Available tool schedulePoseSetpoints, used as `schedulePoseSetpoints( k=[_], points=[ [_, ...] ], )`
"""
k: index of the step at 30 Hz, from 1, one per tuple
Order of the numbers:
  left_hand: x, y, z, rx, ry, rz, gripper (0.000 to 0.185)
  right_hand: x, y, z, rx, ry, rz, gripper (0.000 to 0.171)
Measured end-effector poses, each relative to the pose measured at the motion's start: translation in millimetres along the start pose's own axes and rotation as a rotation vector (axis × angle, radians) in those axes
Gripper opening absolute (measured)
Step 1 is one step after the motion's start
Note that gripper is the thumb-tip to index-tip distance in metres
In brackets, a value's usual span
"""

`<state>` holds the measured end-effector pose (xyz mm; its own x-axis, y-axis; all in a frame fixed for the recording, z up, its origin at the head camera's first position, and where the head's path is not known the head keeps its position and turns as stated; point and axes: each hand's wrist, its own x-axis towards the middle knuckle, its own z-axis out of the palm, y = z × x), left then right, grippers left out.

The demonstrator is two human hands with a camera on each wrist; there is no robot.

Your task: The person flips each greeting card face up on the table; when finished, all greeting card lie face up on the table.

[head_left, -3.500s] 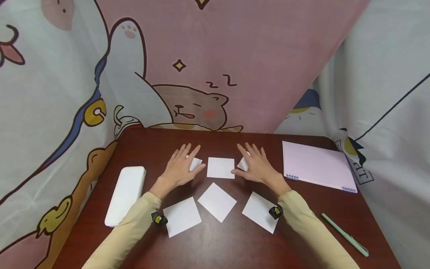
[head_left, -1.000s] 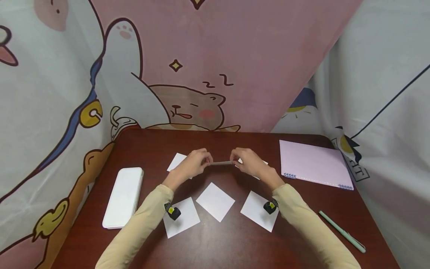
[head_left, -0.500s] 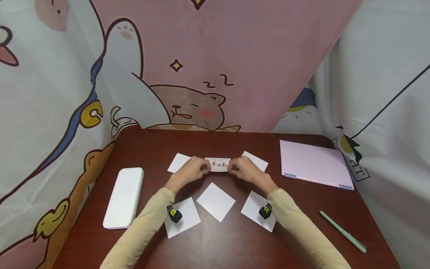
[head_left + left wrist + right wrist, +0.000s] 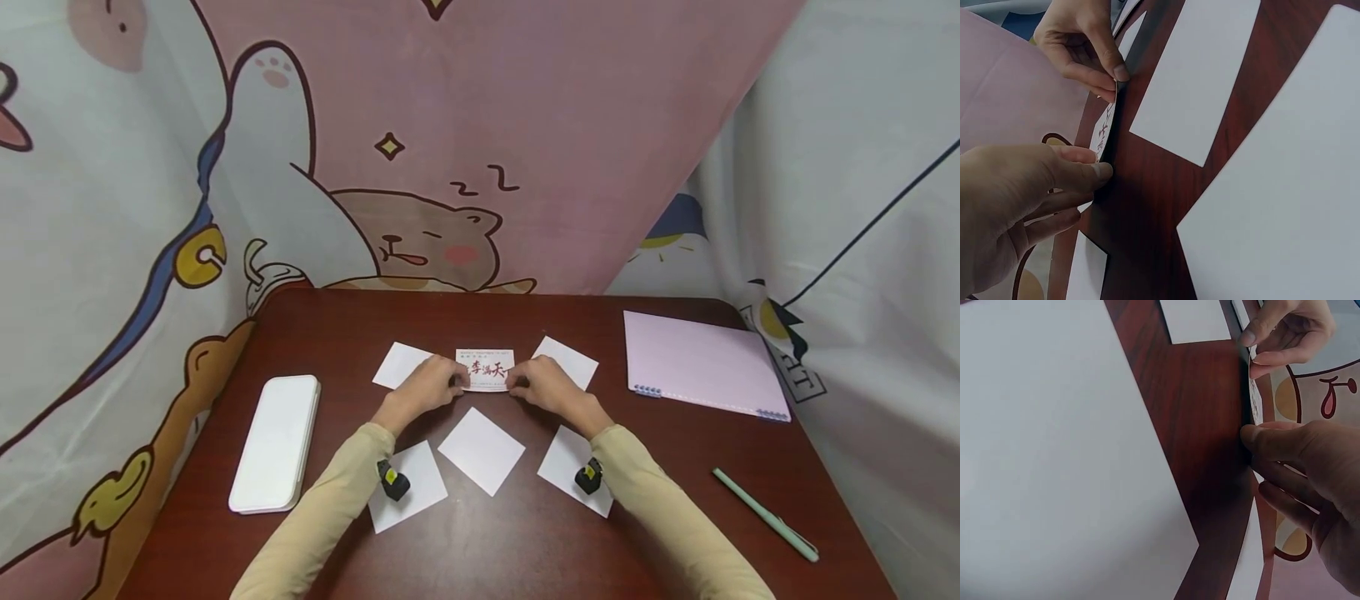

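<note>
A printed card [image 4: 486,371] with large red characters is held at the far middle of the table, its lettered side showing in the head view. My left hand [image 4: 430,382] pinches its left near edge between thumb and fingertips. On the right near edge, my right hand [image 4: 551,383] pinches it the same way. The left wrist view has the card [image 4: 1104,128] nearly edge-on, close over the wood, with both thumbs on its near side. Blank white cards lie on either side of it, one at the back left [image 4: 396,364] and another at the back right [image 4: 573,364].
Nearer lie a middle white card [image 4: 482,450], a left card [image 4: 420,492] and a right card [image 4: 566,467], the outer two partly under the wrists. A white case [image 4: 275,442] stands left; a pink spiral notebook [image 4: 701,358] and green pen [image 4: 765,512] lie right.
Both hands were spread flat over the back outer cards, then came inward and gripped the middle one. It has tipped from edge-on to its printed face and sunk slightly.
</note>
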<state>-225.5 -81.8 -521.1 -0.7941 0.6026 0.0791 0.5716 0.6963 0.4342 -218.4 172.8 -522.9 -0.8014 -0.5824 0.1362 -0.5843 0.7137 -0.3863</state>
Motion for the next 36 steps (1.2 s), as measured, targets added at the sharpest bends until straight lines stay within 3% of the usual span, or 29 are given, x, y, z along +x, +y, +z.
schedulePoseSetpoints(
  k=[9,14,22,31,36],
  points=[
    [6.7,5.5,3.9,-0.008,-0.001,-0.019,0.015,-8.0,3.6,-1.8,0.020,0.003,0.032,0.011],
    [17.8,14.6,3.7,-0.019,-0.006,-0.037,0.013,-15.8,10.6,-11.4,0.057,0.033,0.085,0.018],
    [53.4,36.3,3.4,-0.064,-0.038,-0.007,0.027,-31.4,30.7,-31.5,0.030,0.049,0.261,0.052],
    [96.4,55.8,8.8,-0.120,-0.160,-0.029,0.058,-41.7,47.4,-49.3,-0.048,-0.065,0.480,0.089],
    [116.3,66.2,15.7,-0.105,-0.229,-0.045,0.075,-42.1,55.6,-53.2,-0.043,-0.134,0.553,0.097]
  ],
)
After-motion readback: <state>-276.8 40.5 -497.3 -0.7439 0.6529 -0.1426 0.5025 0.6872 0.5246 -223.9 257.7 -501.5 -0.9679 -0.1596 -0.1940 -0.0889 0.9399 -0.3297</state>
